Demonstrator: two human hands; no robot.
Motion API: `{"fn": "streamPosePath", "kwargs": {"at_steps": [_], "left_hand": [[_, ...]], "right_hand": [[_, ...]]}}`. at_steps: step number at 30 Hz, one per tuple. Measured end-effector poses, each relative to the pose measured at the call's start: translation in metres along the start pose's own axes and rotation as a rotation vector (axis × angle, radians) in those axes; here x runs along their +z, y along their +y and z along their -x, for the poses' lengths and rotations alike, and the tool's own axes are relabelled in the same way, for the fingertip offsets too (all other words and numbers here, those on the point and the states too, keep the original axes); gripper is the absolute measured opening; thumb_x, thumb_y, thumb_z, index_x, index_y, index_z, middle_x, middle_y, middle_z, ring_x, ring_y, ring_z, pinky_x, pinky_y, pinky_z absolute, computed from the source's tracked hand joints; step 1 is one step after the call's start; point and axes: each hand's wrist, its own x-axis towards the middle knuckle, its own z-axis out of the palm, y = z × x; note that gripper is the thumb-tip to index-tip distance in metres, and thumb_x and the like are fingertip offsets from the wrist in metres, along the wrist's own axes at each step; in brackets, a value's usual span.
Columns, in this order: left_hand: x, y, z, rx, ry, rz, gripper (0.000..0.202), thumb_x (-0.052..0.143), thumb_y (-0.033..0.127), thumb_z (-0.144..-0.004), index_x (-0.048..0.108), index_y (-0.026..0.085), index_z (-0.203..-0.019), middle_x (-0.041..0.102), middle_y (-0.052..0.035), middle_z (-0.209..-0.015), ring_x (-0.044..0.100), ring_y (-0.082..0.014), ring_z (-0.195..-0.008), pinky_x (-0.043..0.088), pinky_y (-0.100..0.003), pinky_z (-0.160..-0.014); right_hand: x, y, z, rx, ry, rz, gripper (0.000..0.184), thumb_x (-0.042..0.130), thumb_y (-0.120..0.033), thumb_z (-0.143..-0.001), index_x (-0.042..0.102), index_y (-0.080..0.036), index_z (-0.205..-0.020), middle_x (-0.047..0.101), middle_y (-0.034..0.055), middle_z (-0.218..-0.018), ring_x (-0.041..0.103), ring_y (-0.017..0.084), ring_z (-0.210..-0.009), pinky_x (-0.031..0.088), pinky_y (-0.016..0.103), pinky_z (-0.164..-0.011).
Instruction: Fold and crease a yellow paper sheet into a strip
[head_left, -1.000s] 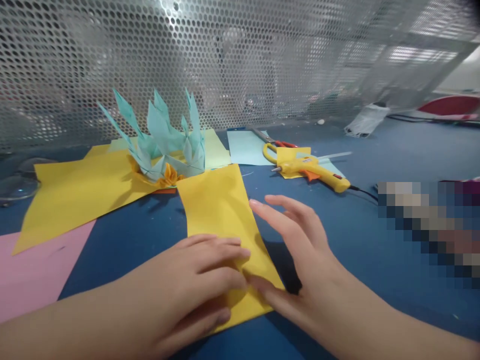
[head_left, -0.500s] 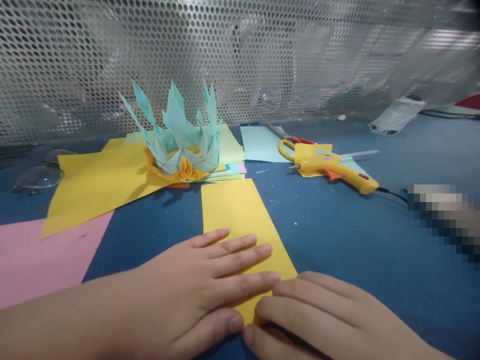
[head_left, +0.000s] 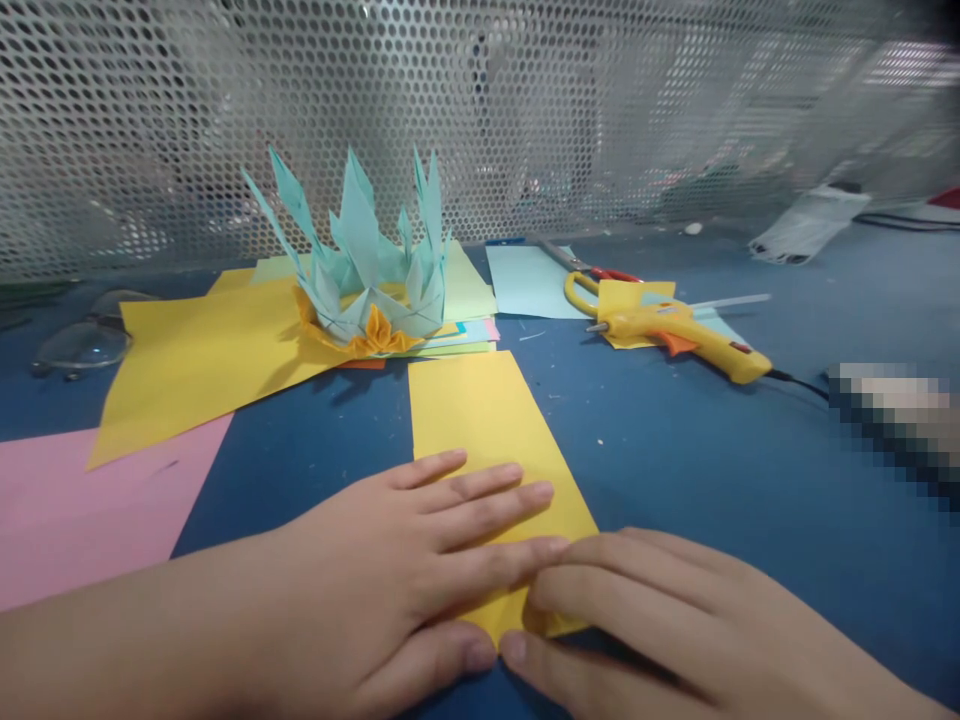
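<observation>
Clock positions are taken from the yellow strip, 12 pointing away from the person.

Largest: blue table [head_left: 697,470], bearing all items below. Perforated metal screen [head_left: 525,120] rises along the far side, from 10 to 2.

Large yellow sheet [head_left: 187,350] at 10, its near corner overlapping the pink sheet [head_left: 97,510] at 9, which runs out of view.

Pale teal paper crown [head_left: 360,230] at 11, upright, points up, over the inner end of the large yellow sheet. Orange folded paper sits at its base.

Yellow strip [head_left: 480,410] lies on the table directly in front of the person, long axis roughly 12 to 6; its near end is partly covered by both hands.

Left hand [head_left: 427,560], at 8: palm down, flattened, fingers a little apart, laid across the strip, gripping nothing.

Right hand [head_left: 660,610], at 4: fingers bent, index and thumb tips close together at the strip's near end. Cannot tell whether paper is pinched between them. Its fingers touch the left index fingertip.

Pale blue sheet [head_left: 521,285] at 12.

Yellow glue gun [head_left: 690,340] at 2, lying on its side, nozzle toward 9, over a small yellow square [head_left: 637,295].

Scissors [head_left: 559,257] at 1. Glasses [head_left: 82,348] near 10, beside the large yellow sheet.
</observation>
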Motion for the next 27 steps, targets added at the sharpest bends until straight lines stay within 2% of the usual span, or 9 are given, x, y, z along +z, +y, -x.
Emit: {"fn": "streamPosePath", "kwargs": {"at_steps": [3,7,11,15,21,24,27], "left_hand": [[-0.002,0.001,-0.001,-0.008,-0.025,-0.029,0.053,0.036,0.039,-0.099,0.023,0.027,-0.149,0.008,0.0044,-0.155,0.014,-0.0189,-0.145,0.014,-0.044,-0.118],[0.000,0.000,0.000,0.009,-0.034,-0.035,0.054,0.032,0.038,-0.099,0.019,0.027,-0.150,0.004,0.0033,-0.156,0.011,-0.0197,-0.145,0.013,-0.045,-0.118],[0.001,-0.001,0.000,0.006,-0.041,-0.047,0.050,0.033,0.037,-0.099,0.027,0.026,-0.148,0.004,0.0032,-0.156,0.011,-0.0214,-0.145,0.013,-0.047,-0.118],[0.002,-0.001,-0.001,0.018,-0.039,-0.057,0.050,0.034,0.033,-0.099,0.028,0.025,-0.148,0.005,0.0023,-0.156,0.009,-0.0228,-0.145,0.013,-0.050,-0.117],[0.003,-0.001,-0.002,0.011,-0.060,-0.067,0.051,0.032,0.032,-0.099,0.026,0.025,-0.149,0.004,0.0014,-0.157,0.007,-0.0228,-0.145,0.013,-0.050,-0.118],[0.002,0.000,-0.002,0.023,-0.052,-0.085,0.052,0.032,0.033,-0.099,0.020,0.028,-0.150,0.004,-0.0015,-0.157,0.008,-0.0246,-0.145,0.017,-0.053,-0.116],[0.000,-0.001,-0.001,0.049,-0.034,-0.101,0.053,0.034,0.033,-0.099,0.019,0.031,-0.150,0.008,-0.0054,-0.158,0.011,-0.0279,-0.144,0.021,-0.056,-0.114]], "right_hand": [[-0.010,0.008,-0.003,0.047,-0.068,-0.139,0.021,0.053,-0.014,-0.091,0.072,-0.023,-0.093,0.072,0.0011,-0.086,0.067,0.013,-0.080,0.053,0.022,-0.077],[-0.019,0.017,-0.010,0.218,-0.144,-0.327,0.013,0.069,-0.010,-0.080,0.071,-0.022,-0.085,0.068,-0.0006,-0.082,0.064,0.009,-0.079,0.051,0.015,-0.075],[-0.019,0.016,-0.014,0.367,-0.194,-0.373,0.011,0.071,-0.012,-0.079,0.066,-0.021,-0.075,0.063,-0.0023,-0.076,0.062,0.009,-0.077,0.050,0.015,-0.068],[-0.016,0.015,-0.014,0.445,-0.239,-0.414,0.012,0.067,-0.014,-0.083,0.065,-0.023,-0.076,0.062,-0.0027,-0.077,0.060,0.009,-0.075,0.048,0.016,-0.065],[-0.018,0.015,-0.009,0.431,-0.235,-0.438,0.014,0.066,-0.012,-0.084,0.064,-0.023,-0.076,0.061,-0.0038,-0.079,0.058,0.008,-0.073,0.047,0.015,-0.065],[-0.020,0.018,-0.009,0.420,-0.250,-0.430,0.017,0.064,-0.009,-0.086,0.064,-0.023,-0.075,0.061,-0.0044,-0.080,0.059,0.007,-0.073,0.046,0.014,-0.068],[-0.023,0.021,-0.010,0.369,-0.266,-0.366,0.019,0.066,-0.009,-0.084,0.064,-0.023,-0.072,0.061,-0.0054,-0.075,0.058,0.007,-0.069,0.045,0.015,-0.064]]}}
